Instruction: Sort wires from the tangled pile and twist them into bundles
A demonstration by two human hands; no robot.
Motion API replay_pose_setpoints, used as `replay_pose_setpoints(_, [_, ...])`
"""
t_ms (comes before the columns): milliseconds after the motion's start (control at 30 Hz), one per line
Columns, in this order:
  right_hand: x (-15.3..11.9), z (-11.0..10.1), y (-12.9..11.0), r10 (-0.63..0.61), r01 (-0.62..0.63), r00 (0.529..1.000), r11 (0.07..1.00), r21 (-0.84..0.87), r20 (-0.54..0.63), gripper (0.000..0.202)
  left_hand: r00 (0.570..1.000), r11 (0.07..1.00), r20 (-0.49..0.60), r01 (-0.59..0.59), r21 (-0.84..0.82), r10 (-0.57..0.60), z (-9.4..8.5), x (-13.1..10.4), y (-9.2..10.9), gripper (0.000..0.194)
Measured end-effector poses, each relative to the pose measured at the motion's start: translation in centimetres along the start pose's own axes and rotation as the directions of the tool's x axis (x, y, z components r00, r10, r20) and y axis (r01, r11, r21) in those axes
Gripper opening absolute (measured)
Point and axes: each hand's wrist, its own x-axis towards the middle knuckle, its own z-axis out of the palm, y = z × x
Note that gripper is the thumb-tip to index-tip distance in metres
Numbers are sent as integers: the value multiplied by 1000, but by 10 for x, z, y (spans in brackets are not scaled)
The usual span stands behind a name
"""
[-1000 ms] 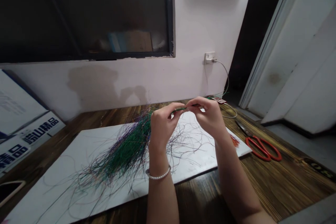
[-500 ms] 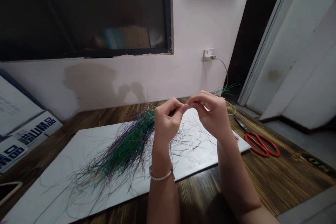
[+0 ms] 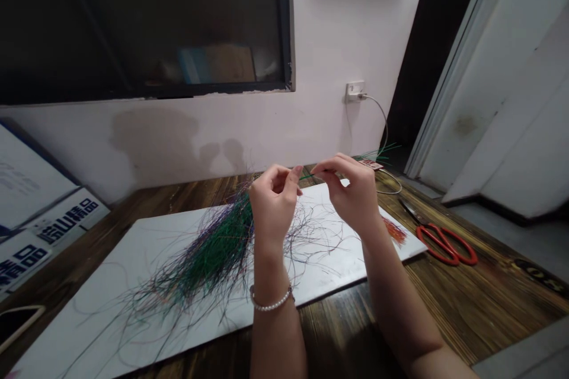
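Between my two hands runs a short stretch of thin green wire (image 3: 306,177), pinched at both ends. My left hand (image 3: 274,198), with a beaded bracelet on its wrist, has thumb and fingertips closed on the wire's left end. Fingertips of my right hand (image 3: 353,186) pinch its right end. Below and left of them, a loose tangle of green and purple wires (image 3: 213,249) lies on a white board (image 3: 111,254). Finer dark strands (image 3: 315,234) are scattered on the board behind my left wrist.
Red-handled scissors (image 3: 447,244) rest at the board's right edge on the wooden table (image 3: 502,284). An orange-red bundle (image 3: 395,231) lies near my right forearm. More green wires (image 3: 386,155) are behind my right hand. Printed boxes (image 3: 66,219) and a phone-like object (image 3: 18,325) are at left.
My hands have drawn slightly apart, and the green wire now shows between them. Both have shifted a little left. The orange-red bundle is more visible.
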Motion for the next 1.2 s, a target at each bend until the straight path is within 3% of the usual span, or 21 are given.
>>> replay_pose_setpoints(100, [0, 1, 1, 68, -68, 998, 996, 64, 10, 19, 980, 968, -47, -185, 171, 195, -3, 0, 1, 20])
replay_pose_setpoints(267, [0, 0, 5, 188, -183, 982, 972, 144, -21, 20, 881, 834, 45, -460, 305, 470, -2, 2, -1, 6])
replay_pose_setpoints(400, [-1, 0, 8, 260, -252, 966, 941, 227, -5, 21, 846, 783, 26, -503, 367, 532, -1, 2, -2, 10])
replay_pose_setpoints(567, [-1, -1, 8, 277, -270, 961, 927, 261, 8, 21, 836, 763, 21, -511, 395, 549, -1, 0, -2, 13])
replay_pose_setpoints(767, [0, -4, 4, 169, -166, 986, 964, 207, 6, 17, 866, 786, -3, -452, 421, 499, 1, -3, 2, 12])
replay_pose_setpoints(1000, [2, -10, 7, -132, 131, 991, 990, 48, 31, 22, 950, 927, 41, -312, 208, 311, 0, -5, 12, 11])
replay_pose_setpoints(1100, [2, -11, 13, -230, 229, 973, 973, 26, 17, 24, 982, 971, 36, -189, 144, 186, 3, -6, 13, 12])
replay_pose_setpoints(1200, [2, -11, 20, -300, 300, 954, 954, 11, 4, 25, 993, 998, 110, 32, 60, -38, 6, -6, 12, 11])
